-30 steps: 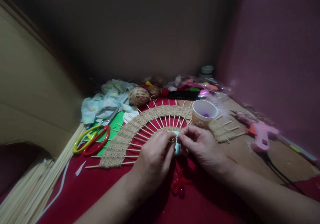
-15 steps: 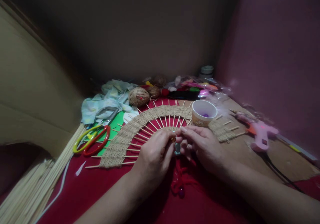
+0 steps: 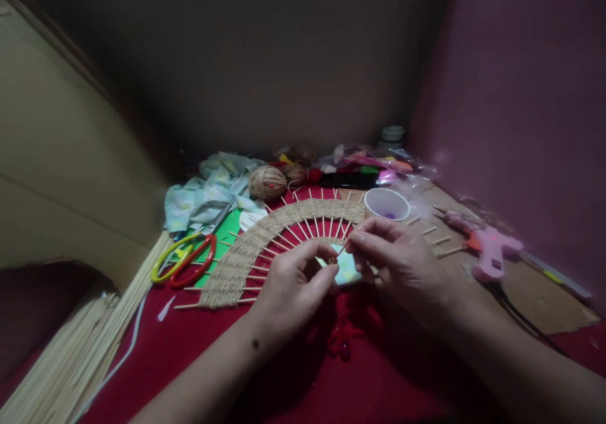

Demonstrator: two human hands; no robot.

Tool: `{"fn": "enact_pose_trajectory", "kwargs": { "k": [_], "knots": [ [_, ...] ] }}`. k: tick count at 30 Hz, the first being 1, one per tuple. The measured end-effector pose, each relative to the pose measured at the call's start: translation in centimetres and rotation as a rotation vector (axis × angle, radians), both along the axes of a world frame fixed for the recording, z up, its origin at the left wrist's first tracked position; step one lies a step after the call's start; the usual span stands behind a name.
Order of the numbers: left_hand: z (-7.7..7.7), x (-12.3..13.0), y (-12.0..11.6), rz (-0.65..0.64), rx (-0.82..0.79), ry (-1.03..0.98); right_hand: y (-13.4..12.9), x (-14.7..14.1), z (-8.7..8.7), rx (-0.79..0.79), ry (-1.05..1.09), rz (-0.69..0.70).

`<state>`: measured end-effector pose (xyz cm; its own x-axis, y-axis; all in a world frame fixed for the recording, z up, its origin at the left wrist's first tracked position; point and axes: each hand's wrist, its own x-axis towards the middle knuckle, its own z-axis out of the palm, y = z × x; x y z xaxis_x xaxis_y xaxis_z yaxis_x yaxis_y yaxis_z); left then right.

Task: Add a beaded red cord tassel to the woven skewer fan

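Observation:
My left hand point(image 3: 296, 279) is closed in a pinch on a small amber-coloured bead point(image 3: 332, 260). My right hand point(image 3: 395, 253) pinches a thin red cord point(image 3: 344, 248), whose end is close to the bead; whether it passes through is too small to tell. Below both hands lies a pale blue patterned cloth piece point(image 3: 349, 269), at the centre of a woven twine fan point(image 3: 222, 272) with stick spokes. Nearer to me, a red cord with a purple bead point(image 3: 344, 351) rests on the red cloth point(image 3: 284, 380).
A paper cup point(image 3: 387, 204) with a purple bead inside stands behind my right hand. Scissors point(image 3: 189, 263) lie left, a pink glue gun point(image 3: 490, 250) right on cardboard. Twine balls point(image 3: 267, 182) and crumpled fabric point(image 3: 203, 190) sit at the back; sticks point(image 3: 80, 348) lie at left.
My fingers have moved apart, showing the bead, the red cord and more of the pale blue cloth. My right hand has risen slightly. The view has shifted a little.

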<state>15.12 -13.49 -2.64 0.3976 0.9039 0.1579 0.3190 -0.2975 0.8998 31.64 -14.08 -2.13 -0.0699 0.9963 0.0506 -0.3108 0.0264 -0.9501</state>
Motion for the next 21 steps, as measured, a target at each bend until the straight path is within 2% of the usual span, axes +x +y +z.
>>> {"fn": "enact_pose_trajectory", "kwargs": {
  "k": [3, 11, 16, 21],
  "knots": [
    [0.7, 0.0, -0.2, -0.045, -0.179, -0.078, -0.4, 0.4, 1.6, 0.055, 0.022, 0.007],
    [1.6, -0.1, -0.2, -0.232, -0.331, -0.087, -1.1, 1.3, 5.3, 0.097, 0.021, -0.05],
    [1.6, -0.5, 0.3, -0.316, -0.406, -0.009, -1.2, 1.7, 6.3, 0.156, 0.046, -0.082],
    [1.6, -0.5, 0.7, -0.261, -0.389, 0.031, -1.1, 1.8, 6.4, 0.195, 0.034, -0.06]
  ]
}}
